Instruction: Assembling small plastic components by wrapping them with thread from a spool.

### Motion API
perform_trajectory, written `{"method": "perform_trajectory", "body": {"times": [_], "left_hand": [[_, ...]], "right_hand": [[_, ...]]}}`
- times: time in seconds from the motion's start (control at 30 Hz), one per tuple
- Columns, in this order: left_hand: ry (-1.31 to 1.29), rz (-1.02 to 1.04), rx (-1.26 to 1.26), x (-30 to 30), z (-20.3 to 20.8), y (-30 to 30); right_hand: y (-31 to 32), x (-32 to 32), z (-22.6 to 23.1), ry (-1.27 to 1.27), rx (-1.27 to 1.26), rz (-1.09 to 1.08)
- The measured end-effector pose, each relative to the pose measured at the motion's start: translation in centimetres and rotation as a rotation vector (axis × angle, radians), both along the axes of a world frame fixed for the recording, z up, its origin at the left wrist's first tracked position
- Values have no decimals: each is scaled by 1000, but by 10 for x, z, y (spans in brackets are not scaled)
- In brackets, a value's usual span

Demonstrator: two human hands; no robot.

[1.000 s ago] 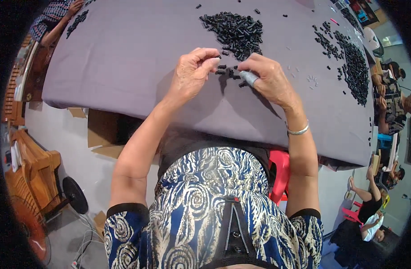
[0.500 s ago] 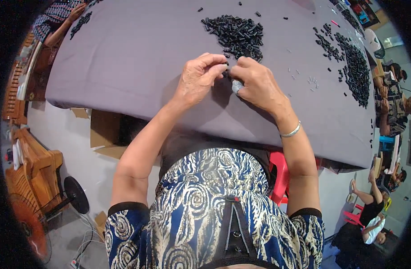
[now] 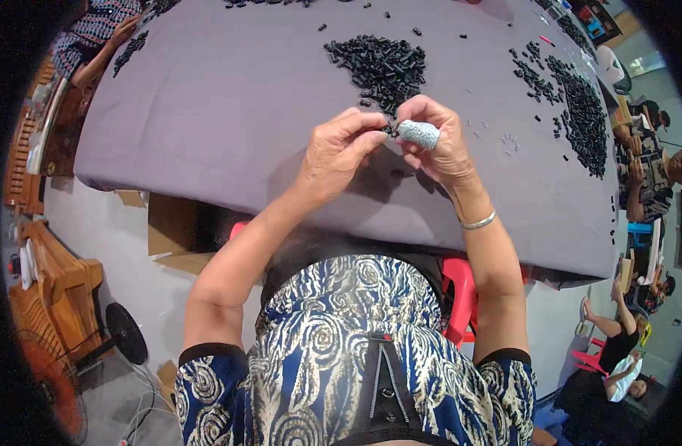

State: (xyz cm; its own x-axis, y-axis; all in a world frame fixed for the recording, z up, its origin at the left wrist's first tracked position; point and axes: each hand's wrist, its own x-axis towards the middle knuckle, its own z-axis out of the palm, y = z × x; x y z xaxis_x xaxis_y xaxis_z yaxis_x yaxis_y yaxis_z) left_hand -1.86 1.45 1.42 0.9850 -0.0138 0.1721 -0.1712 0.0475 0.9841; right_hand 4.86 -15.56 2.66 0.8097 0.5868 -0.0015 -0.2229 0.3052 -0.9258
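Note:
My left hand [image 3: 341,152] is closed, thumb and forefinger pinching a small dark piece [image 3: 388,131] that looks like the black ones in the pile. Fingertips of my right hand [image 3: 446,145] meet it from the other side in a pinch. They cover most of the piece, and what the right fingers grip is hidden. A grey wrap [image 3: 419,134] covers the right thumb. Just beyond both hands lies a pile of short black tube-like plastic pieces [image 3: 378,67] on the grey tablecloth [image 3: 222,111].
Another heap of black pieces [image 3: 581,111] spreads along the table's right side, with small clear slivers [image 3: 509,141] nearer me. At the far left, a co-worker's hand [image 3: 125,30] is beside more black pieces [image 3: 130,53]. A cardboard box [image 3: 168,227] stands under the table edge.
My right hand has turned, bringing its wrapped thumb into full view. Both hands still meet at the fingertips, now slightly further right in the picture. The view has shifted a little.

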Motion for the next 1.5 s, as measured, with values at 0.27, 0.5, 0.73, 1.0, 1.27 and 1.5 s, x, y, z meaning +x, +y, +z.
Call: {"method": "perform_trajectory", "body": {"times": [0.27, 0.5, 0.73, 1.0, 1.27, 1.5], "left_hand": [[-35, 32, 55, -2, 1, -3], [-29, 24, 18, -2, -2, -6], [-13, 53, 4, -3, -2, -8], [-62, 101, 120, -4, -7, -10], [-285, 275, 418, -3, -14, -14], [-205, 301, 385, 3, -23, -16]], "right_hand": [[3, -1, 0, 7, 20, -18], [4, -1, -3, -8, 37, -51], [3, 0, -4, -102, -64, -88], [1, 0, 6, -146, -230, -53], [3, -1, 1, -185, -287, -64], [9, 0, -3, -143, -352, -113]]}}
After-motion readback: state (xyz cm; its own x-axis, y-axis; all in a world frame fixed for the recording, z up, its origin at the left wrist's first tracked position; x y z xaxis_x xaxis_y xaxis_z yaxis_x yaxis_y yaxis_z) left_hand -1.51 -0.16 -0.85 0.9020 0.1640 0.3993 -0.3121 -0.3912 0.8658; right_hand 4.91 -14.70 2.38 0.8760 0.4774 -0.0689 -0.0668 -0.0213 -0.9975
